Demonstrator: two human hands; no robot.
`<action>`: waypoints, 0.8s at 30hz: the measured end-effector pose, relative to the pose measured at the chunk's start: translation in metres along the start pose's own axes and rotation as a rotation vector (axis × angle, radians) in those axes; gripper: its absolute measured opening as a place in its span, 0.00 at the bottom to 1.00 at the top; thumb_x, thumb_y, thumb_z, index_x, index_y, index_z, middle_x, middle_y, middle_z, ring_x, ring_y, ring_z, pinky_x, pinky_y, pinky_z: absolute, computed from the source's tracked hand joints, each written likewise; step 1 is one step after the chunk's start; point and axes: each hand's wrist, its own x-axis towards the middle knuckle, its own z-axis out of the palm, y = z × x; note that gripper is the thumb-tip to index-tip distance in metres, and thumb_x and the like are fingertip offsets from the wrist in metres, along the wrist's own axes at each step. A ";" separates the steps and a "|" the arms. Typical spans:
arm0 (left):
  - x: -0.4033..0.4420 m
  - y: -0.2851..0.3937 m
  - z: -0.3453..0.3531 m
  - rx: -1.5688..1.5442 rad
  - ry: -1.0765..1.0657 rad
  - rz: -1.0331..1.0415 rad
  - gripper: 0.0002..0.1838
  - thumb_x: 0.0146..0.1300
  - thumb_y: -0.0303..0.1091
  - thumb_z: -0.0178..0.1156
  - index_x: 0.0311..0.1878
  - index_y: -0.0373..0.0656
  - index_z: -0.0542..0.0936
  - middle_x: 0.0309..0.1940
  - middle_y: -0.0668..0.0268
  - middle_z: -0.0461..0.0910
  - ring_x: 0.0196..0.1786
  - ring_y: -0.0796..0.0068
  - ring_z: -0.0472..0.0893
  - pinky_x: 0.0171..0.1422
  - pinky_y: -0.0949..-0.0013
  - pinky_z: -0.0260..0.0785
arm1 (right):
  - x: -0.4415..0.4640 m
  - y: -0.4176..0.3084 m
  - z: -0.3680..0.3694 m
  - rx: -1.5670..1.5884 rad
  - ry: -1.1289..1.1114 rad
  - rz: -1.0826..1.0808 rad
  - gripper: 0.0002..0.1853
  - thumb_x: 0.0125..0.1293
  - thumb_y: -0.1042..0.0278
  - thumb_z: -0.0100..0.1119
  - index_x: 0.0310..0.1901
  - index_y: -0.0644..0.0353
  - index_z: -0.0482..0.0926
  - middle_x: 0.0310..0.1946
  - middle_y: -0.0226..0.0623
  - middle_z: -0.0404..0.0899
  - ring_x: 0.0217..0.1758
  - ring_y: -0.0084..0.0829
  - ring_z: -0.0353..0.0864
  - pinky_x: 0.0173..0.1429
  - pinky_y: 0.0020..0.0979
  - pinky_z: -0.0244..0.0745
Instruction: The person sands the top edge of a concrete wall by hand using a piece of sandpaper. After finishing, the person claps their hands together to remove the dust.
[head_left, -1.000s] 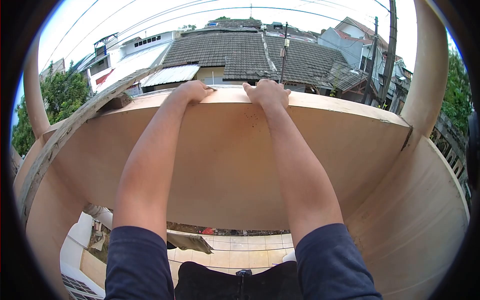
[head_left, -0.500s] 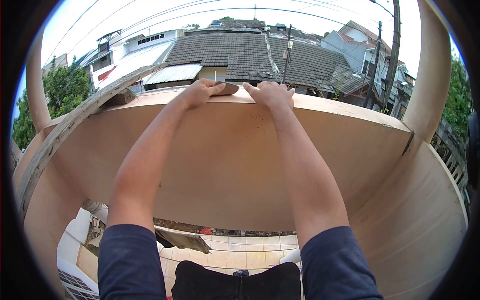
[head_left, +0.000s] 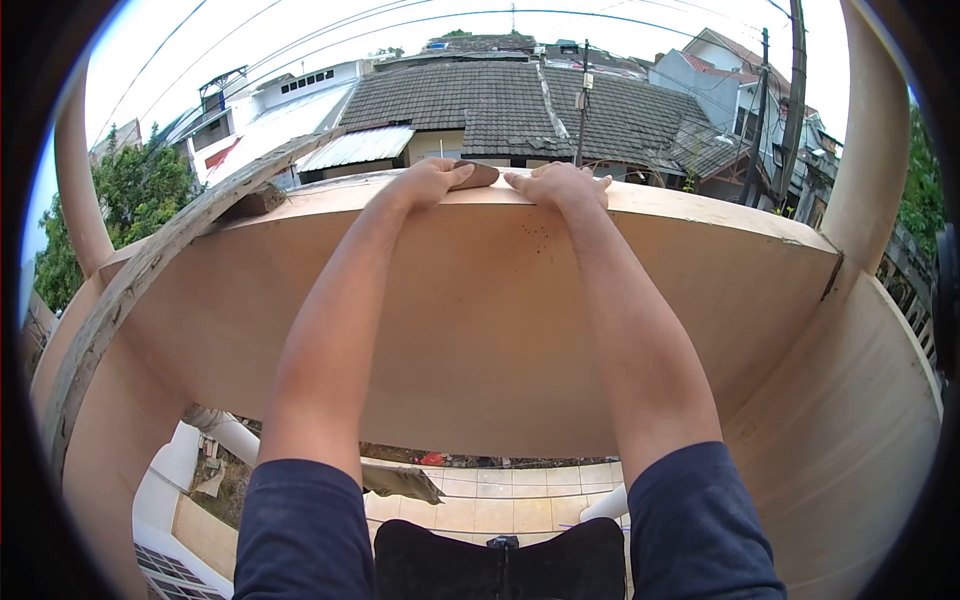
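Both my arms stretch forward to the top of a peach-painted parapet wall (head_left: 440, 330). My left hand (head_left: 430, 182) is closed around a flat brown piece of what looks like sandpaper (head_left: 478, 175), which rests on the wall's top edge. Its free end points right, close to my right thumb. My right hand (head_left: 562, 186) lies on the same edge with its fingers apart, partly hidden behind the back of the hand. Dark specks (head_left: 540, 237) dot the wall face just below it.
A weathered wooden plank (head_left: 150, 265) slants up over the wall at left, by a brown block (head_left: 255, 203). Round columns (head_left: 872, 130) flank the wall. Far below are a tiled floor (head_left: 500, 485) and draped cloth (head_left: 400, 482). Tiled roofs (head_left: 420, 95) stand beyond.
The view has shifted slightly, so the wall and both arms appear farther right. Against the wall, my hands and the brown piece stay in nearly the same place.
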 end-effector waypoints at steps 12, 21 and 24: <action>-0.012 0.001 0.004 -0.262 0.037 -0.067 0.29 0.83 0.56 0.52 0.69 0.43 0.84 0.52 0.58 0.91 0.47 0.72 0.87 0.58 0.64 0.76 | -0.001 0.004 0.008 -0.039 0.075 0.012 0.42 0.72 0.21 0.48 0.74 0.45 0.80 0.80 0.37 0.70 0.89 0.45 0.57 0.90 0.61 0.39; 0.001 0.022 0.011 0.408 0.194 -0.334 0.26 0.85 0.56 0.40 0.73 0.67 0.81 0.77 0.64 0.76 0.84 0.58 0.67 0.85 0.22 0.19 | 0.000 0.003 0.006 -0.022 0.096 0.019 0.41 0.72 0.22 0.49 0.79 0.37 0.73 0.82 0.36 0.68 0.89 0.44 0.57 0.90 0.62 0.39; -0.004 0.023 0.002 0.504 0.086 -0.235 0.30 0.83 0.61 0.47 0.75 0.54 0.79 0.74 0.59 0.79 0.80 0.54 0.72 0.88 0.33 0.41 | 0.003 -0.002 0.007 -0.032 0.042 0.034 0.41 0.73 0.22 0.49 0.78 0.37 0.74 0.82 0.36 0.68 0.88 0.43 0.58 0.90 0.62 0.38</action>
